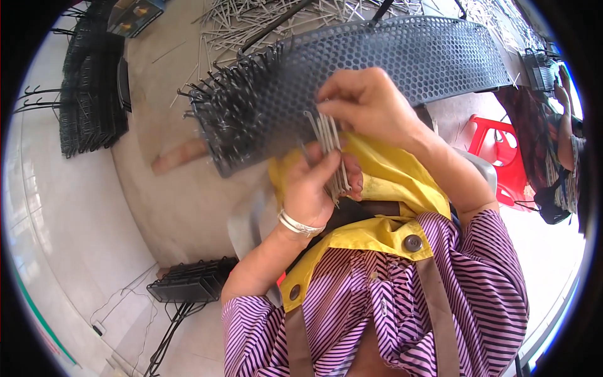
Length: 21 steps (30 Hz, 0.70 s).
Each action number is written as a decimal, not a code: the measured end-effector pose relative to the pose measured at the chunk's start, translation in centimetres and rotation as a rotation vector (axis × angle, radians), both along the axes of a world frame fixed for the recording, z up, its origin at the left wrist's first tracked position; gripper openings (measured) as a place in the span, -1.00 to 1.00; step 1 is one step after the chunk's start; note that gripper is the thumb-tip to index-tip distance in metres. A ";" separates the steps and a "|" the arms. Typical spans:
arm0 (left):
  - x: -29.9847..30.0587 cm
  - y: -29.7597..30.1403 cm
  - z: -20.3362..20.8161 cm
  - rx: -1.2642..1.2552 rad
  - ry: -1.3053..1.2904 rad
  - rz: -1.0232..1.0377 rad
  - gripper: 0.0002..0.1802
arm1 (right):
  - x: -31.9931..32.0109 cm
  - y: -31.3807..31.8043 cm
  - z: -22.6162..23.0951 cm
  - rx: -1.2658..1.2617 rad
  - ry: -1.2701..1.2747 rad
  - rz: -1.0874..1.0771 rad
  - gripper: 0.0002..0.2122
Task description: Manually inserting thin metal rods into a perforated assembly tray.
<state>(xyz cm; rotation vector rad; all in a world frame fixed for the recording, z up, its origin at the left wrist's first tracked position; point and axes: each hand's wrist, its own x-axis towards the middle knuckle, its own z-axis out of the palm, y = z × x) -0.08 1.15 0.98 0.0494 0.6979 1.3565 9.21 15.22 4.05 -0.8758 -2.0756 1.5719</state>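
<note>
Beyond held rods [327,134], perforated panel [411,58]

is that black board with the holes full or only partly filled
Partly filled: the black board has dark rods crowded at its left end, while toward its right end it looks bare.

And nothing here comes up legible: the dark box [135,17] at the upper left carries a colour print (yellowish patches, too small to make out), while a small pale mark [384,306] on the striped shirt [402,336] stays undecipherable too.
</note>
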 end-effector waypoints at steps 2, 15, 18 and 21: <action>0.0 0.0 -0.4 -0.013 0.030 -0.002 -0.77 | 0.2 0.0 0.2 -0.288 0.053 -0.050 -0.95; -0.3 0.1 -0.5 -0.155 -0.006 0.081 -0.74 | -4.3 4.9 0.8 0.693 0.674 -0.451 -0.88; -0.3 0.1 -0.6 -0.142 -0.003 0.068 -0.74 | -6.0 6.5 -0.8 1.041 0.928 -0.392 -0.90; -0.5 0.0 -0.5 -0.147 -0.012 0.040 -0.74 | -4.9 4.3 0.8 1.110 0.370 -0.360 -0.92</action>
